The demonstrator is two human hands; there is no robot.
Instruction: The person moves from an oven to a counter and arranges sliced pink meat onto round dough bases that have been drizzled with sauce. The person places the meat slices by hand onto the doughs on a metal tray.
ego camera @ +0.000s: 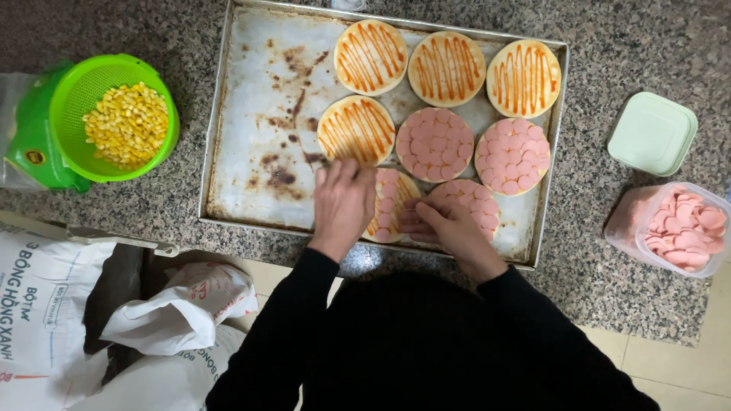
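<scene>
Sausage rounds are fully covering three small pizza bases and are partly covering a fourth [390, 204], which is lying on the baking tray [251, 114] directly under both hands; four sauce-striped bases [355, 129] just beyond the fingers are waiting bare. The left hand [343, 204] is resting loosely curled on that base's left edge, whether pinching anything I cannot tell. The right hand [445, 227] is pressing slices [411, 207] down with bent fingers.

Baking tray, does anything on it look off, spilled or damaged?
Nothing is spilled. The metal baking tray has dark burnt-looking stains and patches across its bare left half, which looks like wear. The round bases sit in tidy rows; the left hand and right hand rest on a half-covered base at the near edge.
</scene>
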